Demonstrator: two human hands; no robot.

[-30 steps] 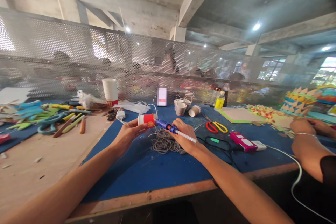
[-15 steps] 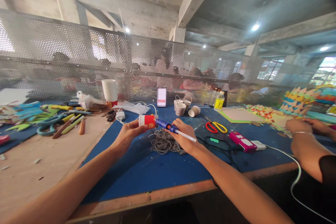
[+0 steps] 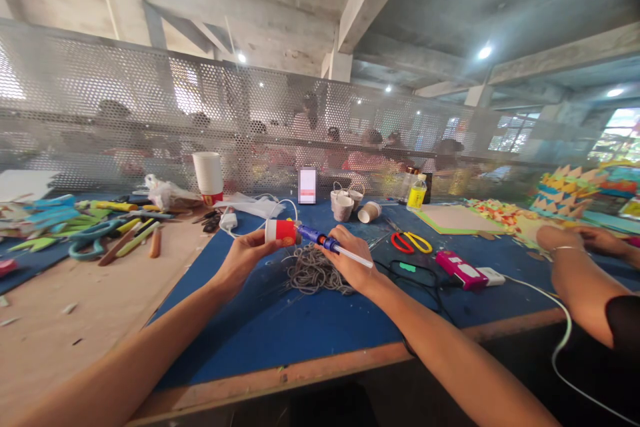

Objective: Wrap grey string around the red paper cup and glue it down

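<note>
"What are you gripping?"
"My left hand pinches a red-and-white paper cup, tipped sideways; my right hand is closed around a slim blue plastic glue gun."
"Where's the cup?"
"Above the blue tabletop, one end at the gun's tip, near some coiled grey cord."

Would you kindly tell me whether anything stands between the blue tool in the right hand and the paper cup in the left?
Nothing visible does: the blue tool points at one end of the paper cup, though whether they touch is unclear. The grey cord lies on the table.
</note>
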